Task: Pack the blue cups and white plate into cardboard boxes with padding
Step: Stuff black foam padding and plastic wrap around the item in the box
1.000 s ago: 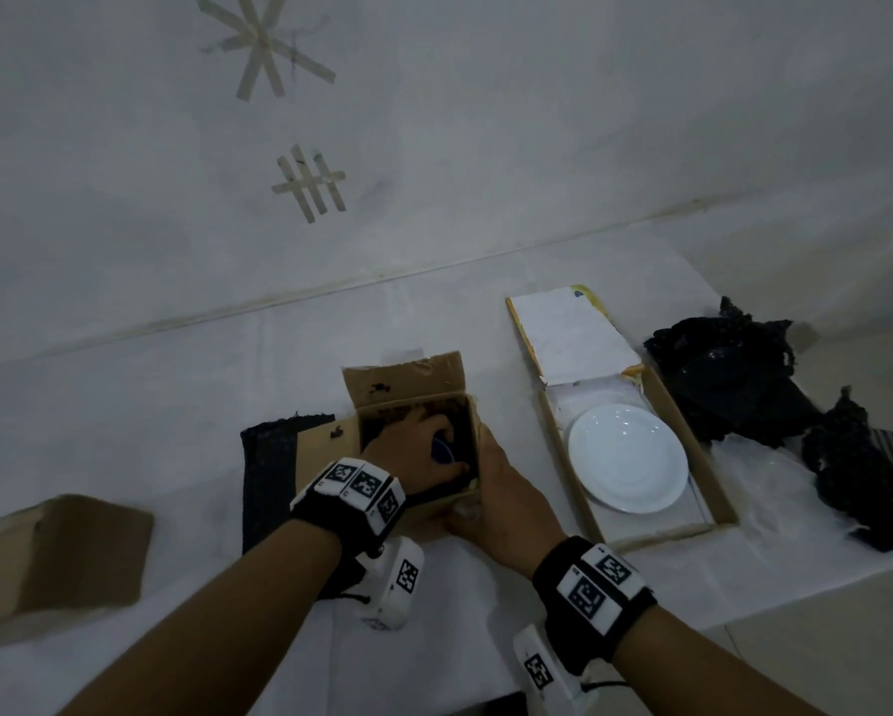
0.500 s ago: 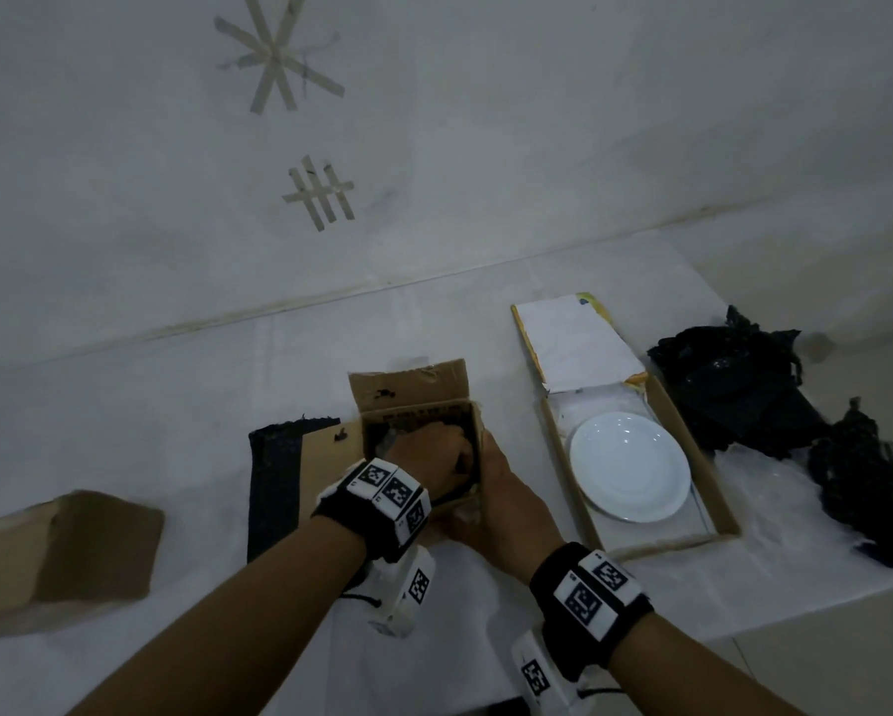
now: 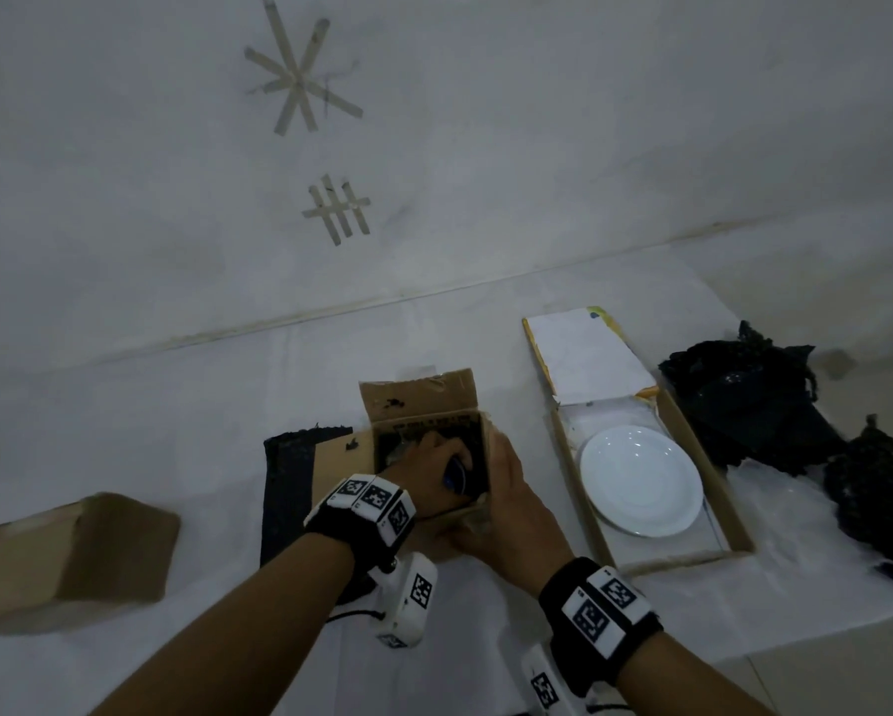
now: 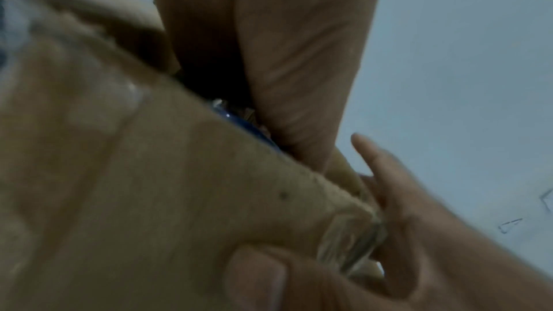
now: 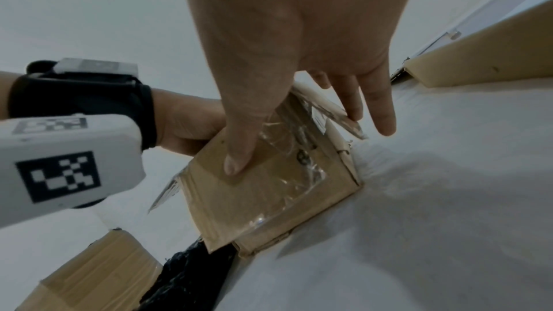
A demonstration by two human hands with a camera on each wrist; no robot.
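A small open cardboard box (image 3: 419, 394) stands in the middle of the table. My left hand (image 3: 430, 470) reaches down into it, fingers curled round a blue cup (image 3: 456, 479); only a sliver of the blue cup (image 4: 239, 122) shows in the left wrist view. My right hand (image 3: 509, 503) clasps the box's near right corner, with its thumb (image 5: 239, 150) on the taped front face (image 5: 269, 188) and its fingers along the right flap. The white plate (image 3: 640, 482) lies in a flat open box (image 3: 732, 514) to the right.
Crumpled black padding (image 3: 744, 400) is heaped right of the flat box, with more (image 3: 878, 498) near the table's right edge. A black sheet (image 3: 287, 488) lies left of the small box. A closed cardboard box (image 3: 72, 555) sits at the far left.
My left hand has shifted a little inside the small box; the blue cup, hidden half a second ago, shows again beside it. The right hand stays on the box corner.
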